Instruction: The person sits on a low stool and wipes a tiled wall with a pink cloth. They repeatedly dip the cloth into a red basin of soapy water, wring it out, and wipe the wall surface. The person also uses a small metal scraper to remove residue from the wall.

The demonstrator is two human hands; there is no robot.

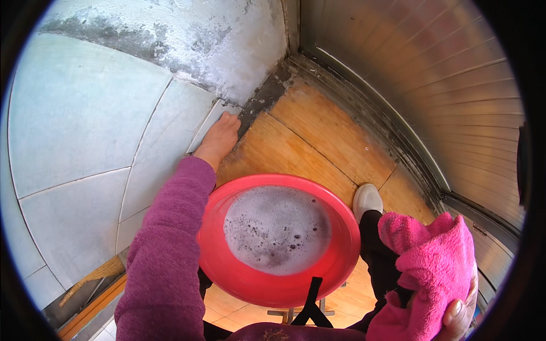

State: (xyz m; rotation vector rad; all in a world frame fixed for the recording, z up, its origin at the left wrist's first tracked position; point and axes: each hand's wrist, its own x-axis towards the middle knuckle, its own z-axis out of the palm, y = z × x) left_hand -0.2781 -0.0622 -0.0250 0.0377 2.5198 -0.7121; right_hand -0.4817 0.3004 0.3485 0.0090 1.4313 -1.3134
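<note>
My left hand reaches down to the edge of a narrow light tile strip at the foot of the tiled wall; its fingers are curled, and whether they grip the strip does not show. At the lower right my right hand holds a bunched pink terry cloth. Between my arms stands a red plastic basin with sudsy water in it. Foam and some larger bubbles cover the water.
Light blue wall tiles are at the left, below peeling plaster. A ribbed metal door with a dirty bottom track curves along the right. My shoe rests on wood-look floor tiles. A black strap hangs over the basin's rim.
</note>
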